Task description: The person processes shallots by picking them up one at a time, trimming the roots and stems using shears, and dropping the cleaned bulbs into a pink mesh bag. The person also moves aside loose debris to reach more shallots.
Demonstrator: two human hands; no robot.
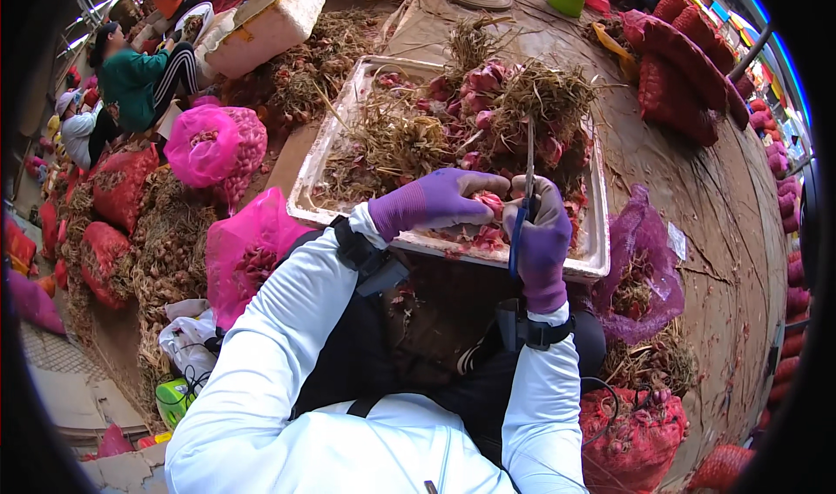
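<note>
Head view: a pink mesh bag (254, 233) sits beside a white tray (592, 266) of bulbs (483, 80) and dry stalks (396, 141); the left hand (440, 200) curls its grip at a red bulb (491, 203), contact unclear; the right hand (546, 233) clasps blue-handled scissors (518, 235), tips indistinct; rightmost, a purple mesh bag (643, 240).

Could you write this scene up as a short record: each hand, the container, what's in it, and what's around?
Left hand: purple glove, fingertips at a reddish bulb; grip unclear
Right hand: purple glove, holding blue-handled scissors, blades pointing away from the person
Container: white tray
Contents: dry stalks, more bulbs
Right of tray: purple mesh bag
Left of tray: pink mesh bags
Background: person in green top, seated
</note>
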